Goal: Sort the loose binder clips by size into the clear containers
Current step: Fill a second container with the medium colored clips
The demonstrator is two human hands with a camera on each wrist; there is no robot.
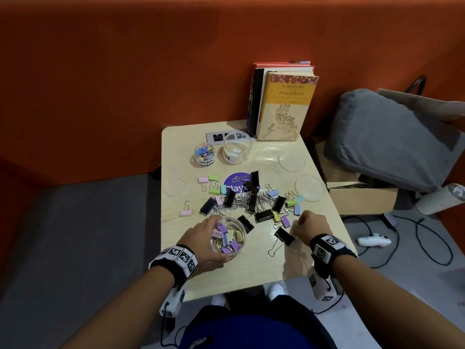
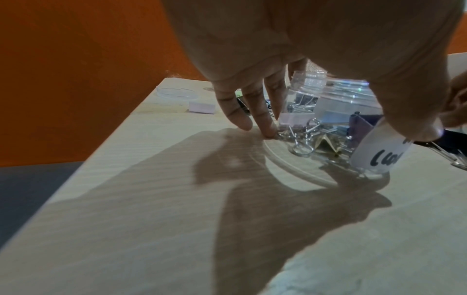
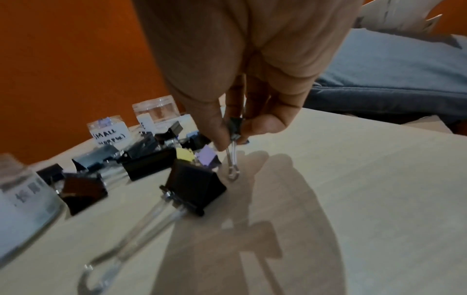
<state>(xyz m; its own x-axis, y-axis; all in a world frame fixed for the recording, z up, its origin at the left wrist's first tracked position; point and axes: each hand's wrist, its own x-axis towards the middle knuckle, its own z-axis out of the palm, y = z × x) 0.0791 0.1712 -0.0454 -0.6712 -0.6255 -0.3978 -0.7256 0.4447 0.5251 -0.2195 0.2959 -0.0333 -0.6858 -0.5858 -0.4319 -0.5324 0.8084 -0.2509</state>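
My left hand (image 1: pixel 203 236) grips a clear container (image 1: pixel 227 239) near the table's front edge, fingers on its far side and thumb on the near side. It holds several pastel medium clips and bears a white label (image 2: pixel 379 153). My right hand (image 1: pixel 302 226) pinches a small binder clip (image 3: pixel 235 127) just above the table, its wire handle hanging down. A large black clip (image 1: pixel 284 236) lies just left of that hand. Loose black and pastel clips (image 1: pixel 251 200) are scattered mid-table. Further back stand a container labelled SMALL (image 1: pixel 204 153) with tiny clips and a bigger clear jar (image 1: pixel 237 147).
Three clear lids lie flat on the table: one at the left (image 1: pixel 174 187) and two at the right (image 1: pixel 292 161) (image 1: pixel 309 188). Upright books (image 1: pixel 284 104) and a power strip (image 1: pixel 221 137) stand along the back edge. A grey cushion (image 1: pixel 387 137) and a cardboard box (image 1: pixel 359 195) sit right of the table.
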